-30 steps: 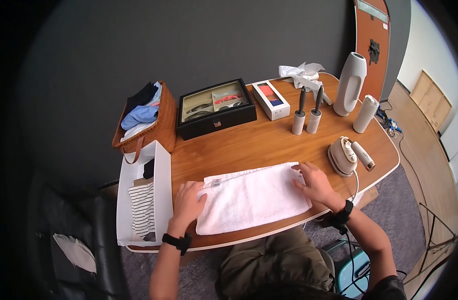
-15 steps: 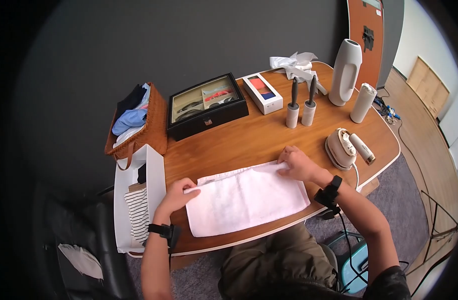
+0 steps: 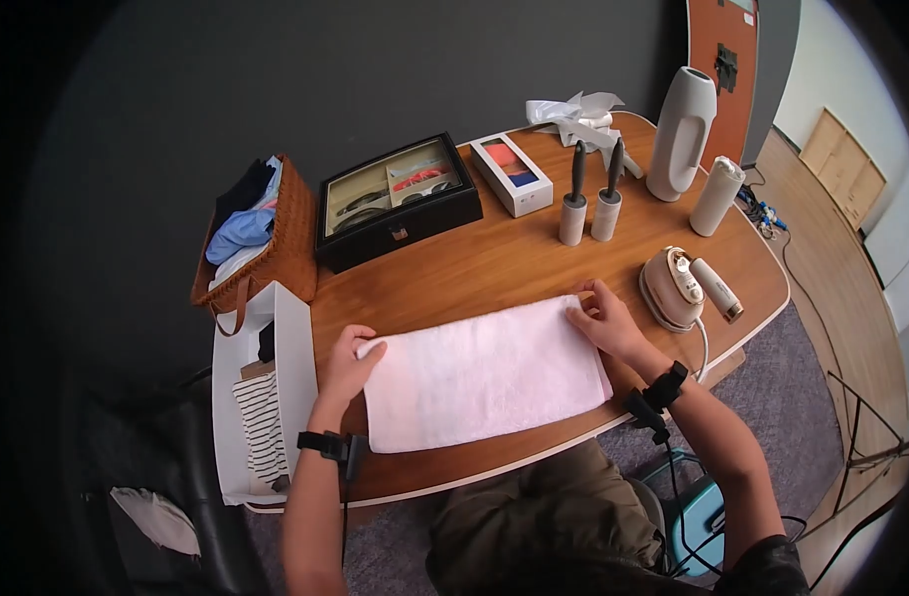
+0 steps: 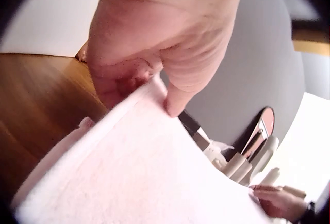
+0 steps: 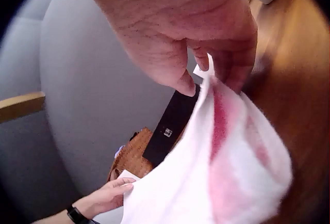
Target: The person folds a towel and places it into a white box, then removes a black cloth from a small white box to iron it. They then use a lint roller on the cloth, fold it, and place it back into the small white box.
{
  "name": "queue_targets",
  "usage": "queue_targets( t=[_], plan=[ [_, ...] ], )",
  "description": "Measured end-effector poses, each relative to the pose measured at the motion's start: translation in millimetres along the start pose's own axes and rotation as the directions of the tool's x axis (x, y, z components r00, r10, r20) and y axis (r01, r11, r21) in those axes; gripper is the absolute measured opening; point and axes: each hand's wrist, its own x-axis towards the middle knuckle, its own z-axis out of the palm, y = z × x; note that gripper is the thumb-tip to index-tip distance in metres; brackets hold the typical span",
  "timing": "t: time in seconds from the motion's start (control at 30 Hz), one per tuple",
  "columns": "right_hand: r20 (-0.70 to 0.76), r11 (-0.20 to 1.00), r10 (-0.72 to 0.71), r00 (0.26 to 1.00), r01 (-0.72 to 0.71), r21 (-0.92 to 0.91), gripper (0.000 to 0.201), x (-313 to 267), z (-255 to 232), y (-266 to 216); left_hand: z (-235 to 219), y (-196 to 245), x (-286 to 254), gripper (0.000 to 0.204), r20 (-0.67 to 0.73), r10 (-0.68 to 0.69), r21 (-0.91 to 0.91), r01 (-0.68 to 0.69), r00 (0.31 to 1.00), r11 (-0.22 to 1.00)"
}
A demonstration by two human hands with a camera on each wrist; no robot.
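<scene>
A pale pink towel [image 3: 484, 377] is spread at the near side of the wooden table, its far edge raised at the corners. My left hand [image 3: 350, 366] pinches its far left corner between thumb and fingers; the left wrist view shows this hand [image 4: 165, 43] close up, with the towel [image 4: 129, 157] hanging from the pinch. At the far right corner my right hand [image 3: 608, 323] pinches the cloth. In the right wrist view that hand [image 5: 185, 38] holds the towel [image 5: 170, 193], whose layers part below the fingers.
Left of the towel stand a white bin [image 3: 295, 358] with striped cloth and a woven basket [image 3: 285, 238] of clothes. Behind are a black glasses case [image 3: 405, 226] and a white box [image 3: 530, 199]. Lint rollers [image 3: 571, 221], a steamer [image 3: 673, 288] and white bottles stand at the right.
Both hands have gone from lying at the towel's sides to pinching its far corners. The far edge has risen, and the tag and lower layer seen there before are now covered.
</scene>
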Motion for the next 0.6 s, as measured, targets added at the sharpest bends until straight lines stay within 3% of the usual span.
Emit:
queue_targets(
  t=[0.03,0.07,0.1,0.13,0.17,0.2,0.27,0.3,0.4,0.53,0.6],
  plan=[
    [-0.048,0.96,-0.182,0.982,0.167,-0.226,0.04,-4.3,1.6,3.6,3.7,-6.7,-4.2,0.044,-0.054,-0.073,0.108,0.078,0.996,0.991],
    [-0.052,0.843,-0.361,0.931,0.302,-0.445,0.045,-11.6,2.9,3.1,10.6,1.8,-15.2,0.044,-0.052,-0.076,0.11,0.081,0.996,0.991],
    [-0.026,0.739,-0.466,0.884,0.372,-0.562,0.054,-27.0,6.2,-12.5,19.6,12.8,-29.3,0.049,-0.158,0.186,0.4,-0.11,0.97,0.91],
    [-0.025,0.743,-0.458,0.889,0.367,-0.56,0.054,-38.4,11.1,-24.4,28.6,22.4,-43.6,0.055,-0.172,0.452,0.667,-0.234,0.875,0.708],
    [0.063,0.651,-0.524,0.849,0.447,-0.614,0.058,-48.1,16.8,-34.7,37.6,29.3,-56.7,0.059,-0.081,0.424,0.571,-0.307,0.902,0.761],
    [0.159,0.548,-0.577,0.801,0.525,-0.651,0.062,-56.8,25.5,-42.0,50.4,29.2,-67.3,0.058,0.028,0.463,0.659,-0.364,0.886,0.658],
    [0.267,0.492,-0.624,0.735,0.635,-0.596,0.066,-74.4,54.2,-50.1,81.5,55.7,-93.6,0.064,0.124,0.396,0.6,-0.387,0.91,0.7],
    [0.331,0.441,-0.595,0.732,0.642,-0.628,0.068,-84.9,68.4,-49.9,98.1,57.6,-103.3,0.068,0.165,0.35,0.614,-0.374,0.922,0.695],
    [0.427,0.431,-0.54,0.725,0.675,-0.599,0.064,-103.0,90.7,-33.5,123.3,55.5,-130.3,0.073,0.272,0.264,0.589,-0.377,0.925,0.715],
    [0.492,0.359,-0.5,0.712,0.688,-0.631,0.06,-113.2,80.5,-14.5,118.5,44.0,-150.5,0.065,0.224,0.241,0.622,-0.329,0.944,0.711],
    [0.464,0.342,-0.451,0.762,0.628,-0.699,0.058,-118.6,67.6,-13.9,109.4,39.3,-156.5,0.062,0.193,0.18,0.613,-0.261,0.965,0.745]
  ],
)
